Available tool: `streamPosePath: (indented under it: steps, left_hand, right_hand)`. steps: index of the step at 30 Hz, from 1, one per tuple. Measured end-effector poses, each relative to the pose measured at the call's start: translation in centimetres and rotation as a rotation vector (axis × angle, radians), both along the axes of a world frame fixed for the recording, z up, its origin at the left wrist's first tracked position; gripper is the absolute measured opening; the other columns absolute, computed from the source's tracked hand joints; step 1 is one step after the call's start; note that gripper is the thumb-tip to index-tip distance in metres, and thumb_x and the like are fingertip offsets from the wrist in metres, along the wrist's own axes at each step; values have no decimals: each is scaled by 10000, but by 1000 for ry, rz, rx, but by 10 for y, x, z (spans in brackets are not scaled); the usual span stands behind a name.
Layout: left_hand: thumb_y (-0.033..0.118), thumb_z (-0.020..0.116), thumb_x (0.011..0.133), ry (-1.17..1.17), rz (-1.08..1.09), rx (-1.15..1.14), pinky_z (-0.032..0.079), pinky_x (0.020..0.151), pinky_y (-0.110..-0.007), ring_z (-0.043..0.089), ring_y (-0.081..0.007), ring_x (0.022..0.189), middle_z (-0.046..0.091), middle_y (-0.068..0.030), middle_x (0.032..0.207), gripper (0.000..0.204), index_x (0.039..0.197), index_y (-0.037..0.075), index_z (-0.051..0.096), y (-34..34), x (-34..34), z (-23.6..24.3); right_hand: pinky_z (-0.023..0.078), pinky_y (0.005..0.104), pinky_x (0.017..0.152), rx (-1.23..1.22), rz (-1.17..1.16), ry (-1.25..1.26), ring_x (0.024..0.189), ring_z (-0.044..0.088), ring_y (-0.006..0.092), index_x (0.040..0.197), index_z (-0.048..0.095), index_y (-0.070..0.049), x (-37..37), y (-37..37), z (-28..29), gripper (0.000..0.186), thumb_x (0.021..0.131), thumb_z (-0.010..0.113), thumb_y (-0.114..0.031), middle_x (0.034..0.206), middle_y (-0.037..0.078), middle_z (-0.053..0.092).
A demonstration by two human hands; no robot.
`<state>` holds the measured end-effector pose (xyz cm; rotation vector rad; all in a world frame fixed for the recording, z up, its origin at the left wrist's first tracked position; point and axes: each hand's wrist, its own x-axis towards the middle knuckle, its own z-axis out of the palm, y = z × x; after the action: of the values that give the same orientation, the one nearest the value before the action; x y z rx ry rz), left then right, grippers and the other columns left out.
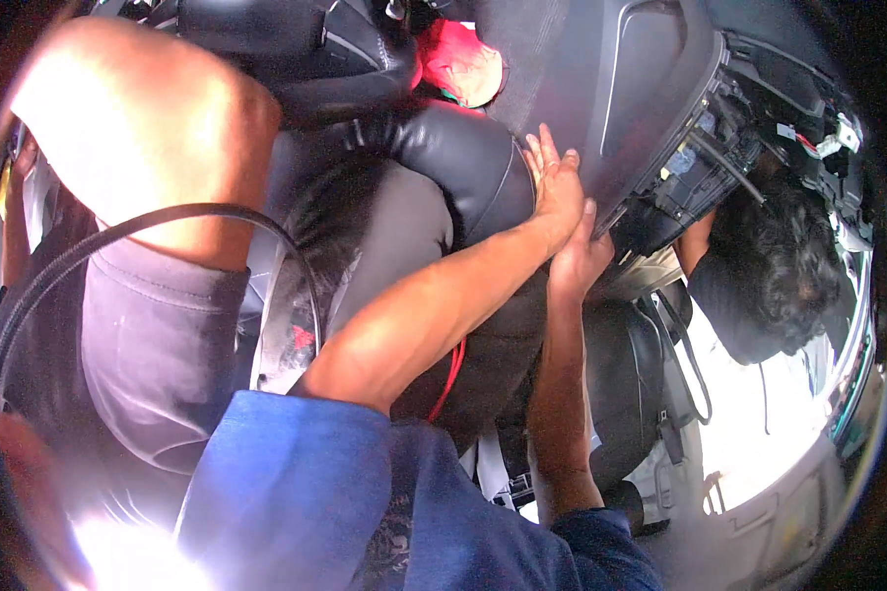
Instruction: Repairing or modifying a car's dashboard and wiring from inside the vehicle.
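A large dark grey car interior panel (611, 89) slopes in front of me. My left hand (558, 187) is pressed against its lower left side, fingers stretched out and apart. Just below it my right hand (579, 261) holds the panel's lower edge, with the thumb pointing up; most of its fingers are hidden at the edge. The two hands are close together, near the wrist of the left. To the right of the panel lies an opened area with black housings (685, 167) and exposed wiring.
A person with dark hair (788, 266) leans in at the right. A black padded seat part (453, 163) and a red and pale item (463, 64) lie beyond my left arm. At left, a black cable (197, 211) arches past a bent bare knee (168, 128); another hand (26, 158) shows behind.
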<state>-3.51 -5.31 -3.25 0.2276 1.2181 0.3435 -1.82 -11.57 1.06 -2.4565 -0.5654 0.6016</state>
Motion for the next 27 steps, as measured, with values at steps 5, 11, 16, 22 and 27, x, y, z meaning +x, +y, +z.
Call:
streamPosePath:
  steps: [5,11,16,22,27]
  left_hand:
    - [275,358,974,-23,35,67,-10,1178,-467,-119,-386,1447,-77,-204,1578,661,1527,89,49,9,8,-13]
    - [298,356,965,-30,-13,79,0,1176,-476,-94,-434,1437,-63,-237,1569,673,1524,76,56,4,9,-10]
    - [285,362,964,-4,0,96,0,1180,-464,-79,-440,1436,-30,-261,1562,670,1519,50,69,1,7,1]
    - [293,342,974,89,-59,40,35,1186,-445,-21,-392,1454,5,-241,1569,642,1520,65,91,1,2,11]
    - [272,358,950,113,-34,109,74,1190,-437,29,-434,1441,62,-282,1549,641,1506,32,146,10,6,11]
  right_hand:
    - [456,306,630,300,7,-57,673,559,133,831,639,88,10,-2,-36,305,937,605,-196,786,64,662]
    - [501,323,698,362,15,-52,695,600,152,887,666,114,7,-2,-25,289,930,617,-168,835,99,694]
    - [505,308,766,238,77,-133,835,619,152,1000,638,115,16,-10,-17,261,943,597,-136,954,115,683]
    - [504,309,794,258,130,52,849,630,151,1000,640,85,8,-20,4,183,899,621,-67,981,108,700]
    - [496,311,821,401,185,-34,899,613,147,1043,620,78,24,-22,-26,195,882,629,-31,1016,91,673]
